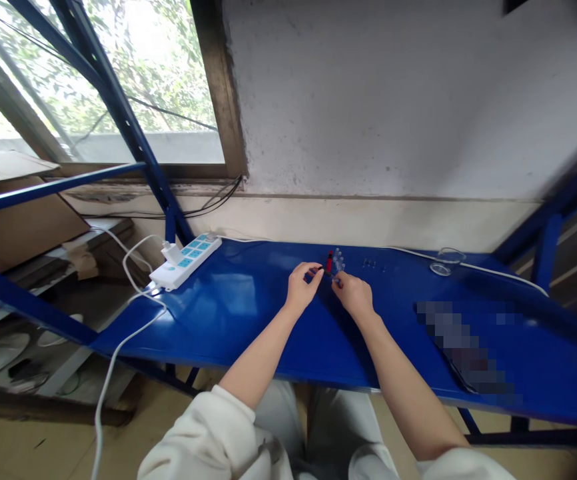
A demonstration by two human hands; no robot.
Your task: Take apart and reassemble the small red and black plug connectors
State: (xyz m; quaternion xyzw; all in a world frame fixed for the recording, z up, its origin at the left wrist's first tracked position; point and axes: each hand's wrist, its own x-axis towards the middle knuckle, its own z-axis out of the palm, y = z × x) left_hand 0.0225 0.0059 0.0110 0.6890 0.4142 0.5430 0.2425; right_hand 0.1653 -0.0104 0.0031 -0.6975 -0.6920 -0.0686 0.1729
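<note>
Over the middle of the blue table, my left hand (302, 285) pinches one end of a small dark, thin item (327, 272). My right hand (354, 293) has its fingers closed at the item's other end, which looks clear or metallic; its details are too small to tell. Just beyond my fingertips stands a small red object (330, 260). Beside it on the right is a group of small clear pieces (338, 259). Farther right, several tiny clear pieces (369, 263) lie on the table.
A white power strip (187, 260) with a plug and white cable is at the table's left. A clear round container (441, 269) stands at the back right, near a thin white cable. A pixelated dark flat object (463, 347) lies on the blue table (318, 347) at right.
</note>
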